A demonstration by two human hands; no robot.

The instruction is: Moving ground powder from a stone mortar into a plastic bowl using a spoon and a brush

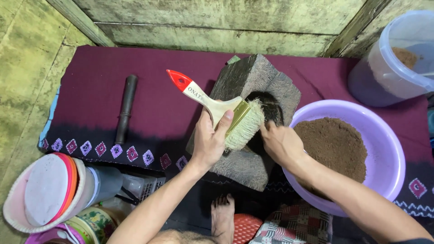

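Left hand (209, 142) is gripping a wide wooden-handled brush (226, 113), bristles resting on the dark stone block (253, 81) lying mid-cloth (149, 104). Right hand (281, 143), fingers loosely open, is touching the block's hollow beside the lilac basin (389, 135) of brown powder (337, 147). Sweeping appears underway.

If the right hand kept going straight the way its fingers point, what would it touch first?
The right hand points up and left into the dark hollow of the stone block, so it would likely meet the hollow's wall first. The brush bristles sit just beside that line; depth is unclear.
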